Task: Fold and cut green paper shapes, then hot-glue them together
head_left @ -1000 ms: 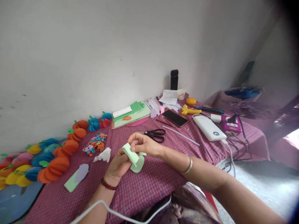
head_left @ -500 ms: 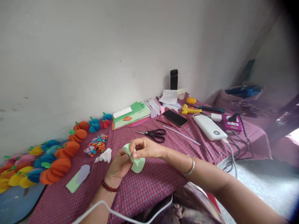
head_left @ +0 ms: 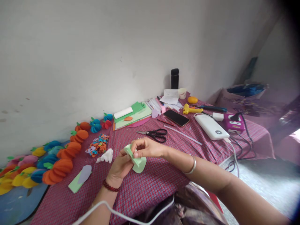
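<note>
Between my two hands is a pale green paper piece (head_left: 140, 165), folded, with a rounded flap hanging below the fingers. My left hand (head_left: 122, 165) grips it from the left side. From the right, my right hand (head_left: 146, 147) pinches its upper edge between thumb and fingers. Black-handled scissors (head_left: 156, 134) lie just beyond my right hand. Left of my hands are a crumpled white tissue (head_left: 106, 156), a heap of small coloured paper scraps (head_left: 98, 145), and a lilac cutout (head_left: 84, 174) on a light green paper strip (head_left: 76, 184).
Several paper pumpkins (head_left: 58, 172) line the table's left side by the wall. Behind are green paper sheets (head_left: 133, 111), a phone (head_left: 176, 117), a yellow glue gun (head_left: 191, 109), a white power bank (head_left: 211, 126) and a purple power strip (head_left: 234, 122). A white cable (head_left: 140, 222) crosses in front of me.
My hands keep hold of the green paper, with a slight shift in the fingers and the fold. The whole view has moved a little.
</note>
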A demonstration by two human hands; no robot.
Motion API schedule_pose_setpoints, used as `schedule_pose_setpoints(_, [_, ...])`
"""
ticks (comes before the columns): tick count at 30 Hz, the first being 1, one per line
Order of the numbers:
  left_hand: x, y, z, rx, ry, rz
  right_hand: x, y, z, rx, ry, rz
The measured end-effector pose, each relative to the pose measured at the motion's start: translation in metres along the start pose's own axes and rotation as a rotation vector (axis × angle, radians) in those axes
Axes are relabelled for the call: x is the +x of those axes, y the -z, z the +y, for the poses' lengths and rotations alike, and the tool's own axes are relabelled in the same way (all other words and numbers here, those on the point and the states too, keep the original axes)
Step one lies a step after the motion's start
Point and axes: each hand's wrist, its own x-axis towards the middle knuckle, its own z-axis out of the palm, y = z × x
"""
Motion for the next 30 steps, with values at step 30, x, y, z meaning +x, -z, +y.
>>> schedule_pose_setpoints(30, [0.002,-0.010,-0.001,-0.037,-0.054,-0.041,-0.004,-0.013,-0.001,0.036,0.074,0.202])
